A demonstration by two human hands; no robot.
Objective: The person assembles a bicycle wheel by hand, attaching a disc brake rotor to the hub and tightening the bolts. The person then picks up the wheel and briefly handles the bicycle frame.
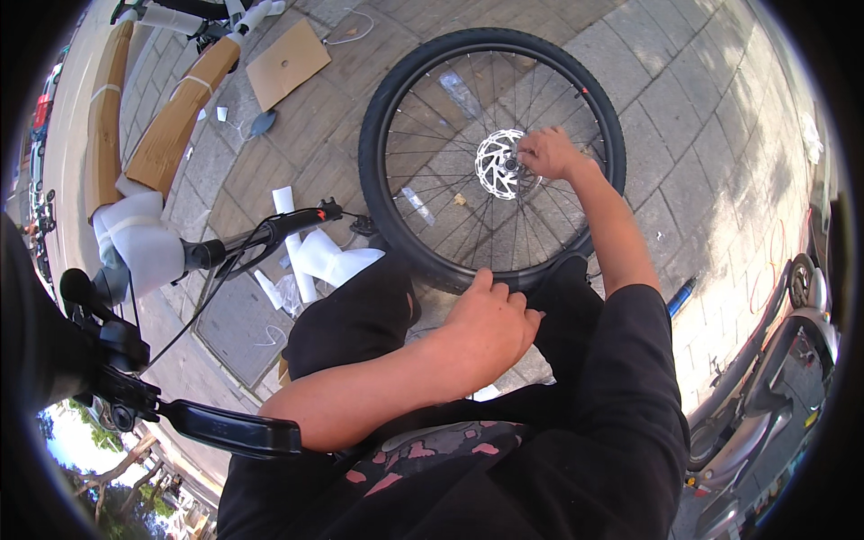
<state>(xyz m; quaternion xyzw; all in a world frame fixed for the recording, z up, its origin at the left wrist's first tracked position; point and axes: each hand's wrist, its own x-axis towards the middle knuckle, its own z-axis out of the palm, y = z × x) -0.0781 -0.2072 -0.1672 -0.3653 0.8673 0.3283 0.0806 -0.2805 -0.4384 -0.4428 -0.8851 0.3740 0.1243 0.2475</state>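
Observation:
A bicycle wheel (494, 34) with a black tire and thin spokes fills the area in front of my knees. At its hub is a silver disc brake rotor (493, 171). My right hand (547, 153) reaches to the right side of the hub, fingers pinched together beside the axle. Whatever lies between those fingertips is too small to make out. Over the near edge of the tire, by my knee, is my left hand (490, 328), its fingers curled. Its fingertips are partly hidden, so I cannot tell what they close on.
To my left stands a bicycle frame with cardboard-wrapped tubes (171, 126), white foam wrap (139, 232) and a black brake lever (234, 429) close by me. Foam pieces (328, 259) and a cardboard sheet (288, 63) lie on the paving. A blue tool (682, 297) and a parked scooter (765, 405) are at right.

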